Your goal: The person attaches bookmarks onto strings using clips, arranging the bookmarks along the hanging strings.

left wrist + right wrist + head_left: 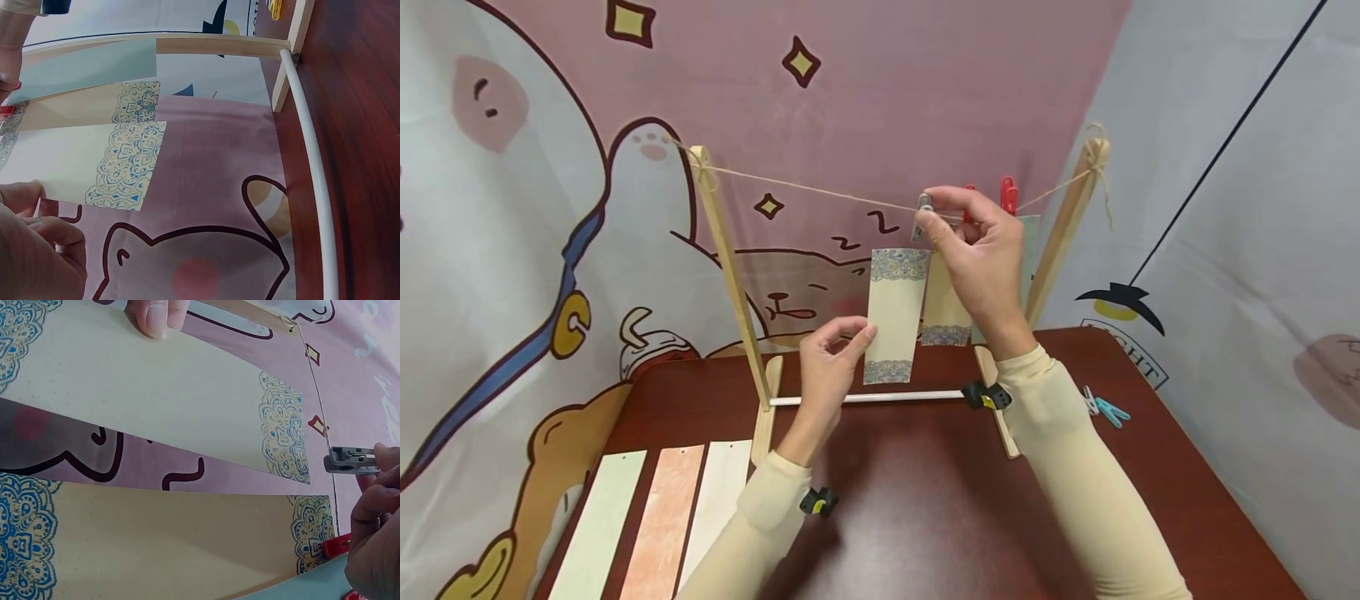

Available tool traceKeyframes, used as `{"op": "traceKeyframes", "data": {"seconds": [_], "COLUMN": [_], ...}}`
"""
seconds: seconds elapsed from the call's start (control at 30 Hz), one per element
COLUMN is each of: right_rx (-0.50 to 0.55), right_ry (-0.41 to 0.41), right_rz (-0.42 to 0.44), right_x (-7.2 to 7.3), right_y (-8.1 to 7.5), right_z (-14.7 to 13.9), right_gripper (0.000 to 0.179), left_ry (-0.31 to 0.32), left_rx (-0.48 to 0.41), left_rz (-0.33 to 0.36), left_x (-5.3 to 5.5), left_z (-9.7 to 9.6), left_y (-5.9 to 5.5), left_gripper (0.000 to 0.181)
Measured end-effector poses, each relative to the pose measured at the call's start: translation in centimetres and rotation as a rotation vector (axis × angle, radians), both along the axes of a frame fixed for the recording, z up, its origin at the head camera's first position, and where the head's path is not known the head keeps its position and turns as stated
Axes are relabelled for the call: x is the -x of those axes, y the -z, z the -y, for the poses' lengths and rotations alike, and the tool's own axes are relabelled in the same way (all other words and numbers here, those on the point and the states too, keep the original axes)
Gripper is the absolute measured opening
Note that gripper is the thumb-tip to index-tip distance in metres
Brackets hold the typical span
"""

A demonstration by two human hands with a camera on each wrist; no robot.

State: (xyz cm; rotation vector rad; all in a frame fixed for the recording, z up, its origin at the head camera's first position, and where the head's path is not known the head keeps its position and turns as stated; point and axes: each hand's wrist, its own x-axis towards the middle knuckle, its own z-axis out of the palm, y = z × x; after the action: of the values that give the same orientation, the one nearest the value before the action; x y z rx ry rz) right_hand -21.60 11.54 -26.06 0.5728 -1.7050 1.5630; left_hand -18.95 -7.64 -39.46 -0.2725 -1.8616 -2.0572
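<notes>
My left hand [835, 354] pinches the left edge of a cream paper strip [895, 321] with blue patterned bands at both ends. The strip hangs upright, its top edge a little below the string [805, 188]. Higher up, my right hand [988, 258] pinches a grey clothespin [353, 460] between thumb and fingertips. That clothespin's tip is at the string in the right wrist view; whether it bites the string I cannot tell. Beside the held strip hangs a similar patterned strip [947, 300], with a red clothespin [336, 546] at its top.
Wooden posts [730, 271] carry the string, joined low by a white rod [910, 396]. Another red clothespin [1008, 196] holds a pale green strip [1030, 250]. Green [598, 521], orange [664, 521] and white strips [718, 492] lie at left; a blue clothespin [1112, 412] and a white one lie at right.
</notes>
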Motion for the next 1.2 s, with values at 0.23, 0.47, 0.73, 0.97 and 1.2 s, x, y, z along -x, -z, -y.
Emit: {"op": "traceKeyframes", "data": {"seconds": [0.23,0.47,0.73,0.97,1.2], "right_rx": [0.005,0.018,0.024,0.040,0.026], "right_ry": [0.008,0.014,-0.001,0.006,0.028], "right_rz": [0.000,-0.030,-0.066,-0.065,-0.016], "right_x": [0.2,0.5,0.8,0.9,1.2], "right_y": [-0.4,-1.0,-1.7,-2.2,-2.2], "right_z": [0.4,0.7,0.9,1.1,1.3], "right_gripper": [0.022,0.021,0.019,0.019,0.020], "left_ry": [-0.002,0.028,0.035,0.045,0.053], "left_rx": [0.001,-0.011,-0.035,-0.039,-0.068], "left_rz": [-0.011,-0.024,-0.028,-0.023,-0.012], "left_x": [0.3,0.8,1.4,1.7,2.1], "left_z": [-0.1,-0.3,-0.6,-0.5,-0.3], "left_y": [-0.6,-1.3,-1.9,-2.2,-2.3], "left_gripper": [0.009,0.013,0.010,0.013,0.014]}}
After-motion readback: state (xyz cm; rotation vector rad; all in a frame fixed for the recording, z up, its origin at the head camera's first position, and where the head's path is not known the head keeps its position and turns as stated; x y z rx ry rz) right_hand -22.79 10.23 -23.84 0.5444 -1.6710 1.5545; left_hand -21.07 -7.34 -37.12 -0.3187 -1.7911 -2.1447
